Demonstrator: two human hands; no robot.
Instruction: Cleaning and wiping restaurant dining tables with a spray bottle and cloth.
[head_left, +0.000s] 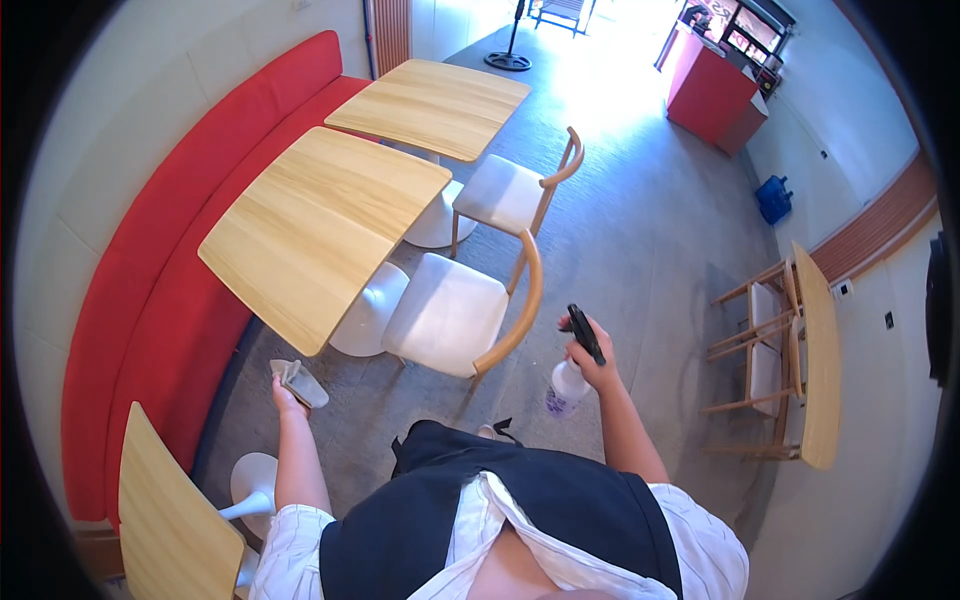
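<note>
My right hand (596, 356) grips a spray bottle (568, 386) by its black trigger head, out over the grey floor; its clear body bears purple print. On the left, a folded greyish cloth (302, 384) lies in my left hand (289, 397), just off the near corner of a light wooden table (322, 232). Neither hand touches the furniture. A chair with a white seat (450, 315) and a curved wooden back stands at that table, between my hands.
A red bench (165, 315) runs along the left wall. Behind are a second table (431, 105) and chair (499, 191); another table (176, 517) is near left. At right stand a long table (821, 367) with chairs, a blue water jug (774, 199) and a red counter (709, 94).
</note>
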